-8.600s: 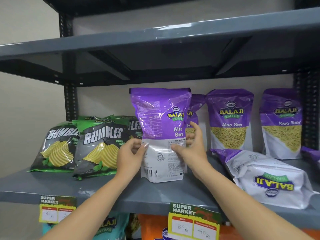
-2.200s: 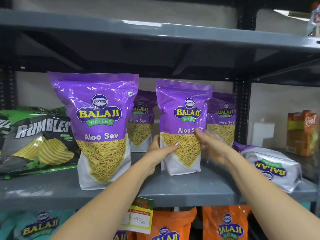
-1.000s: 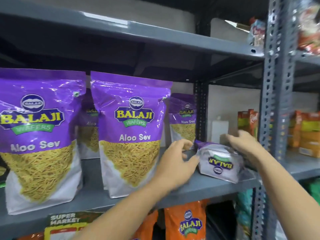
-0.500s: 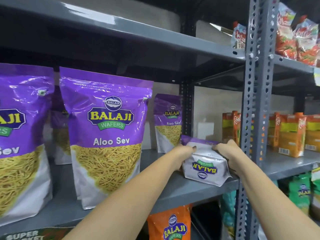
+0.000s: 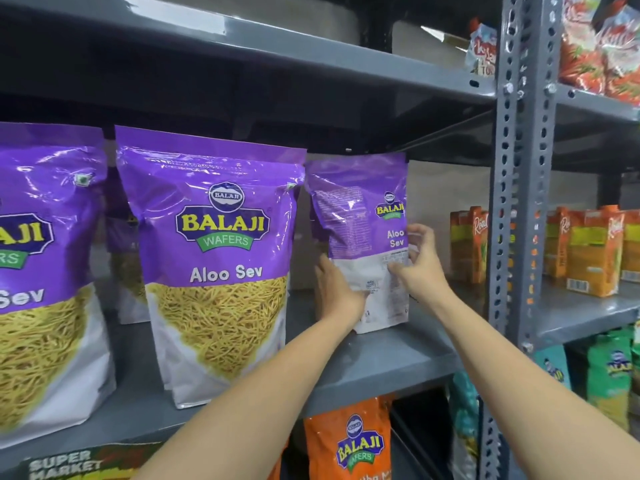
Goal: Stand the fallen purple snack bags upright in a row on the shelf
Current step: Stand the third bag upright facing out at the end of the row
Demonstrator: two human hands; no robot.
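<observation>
Raised since half a second ago from lying flat: third purple bag [image 5: 360,237], now upright at the right end of the grey shelf [image 5: 388,362].

Head view. Back panel faces out: purple top, white base, small print, "Aloo Sev" at the right edge. Left hand [image 5: 337,289] grips its lower left side, right hand [image 5: 420,263] its right edge. Two front-facing purple bags [image 5: 214,258] stand to its left. Orange cartons [image 5: 588,251] occupy the neighbouring bay.
</observation>
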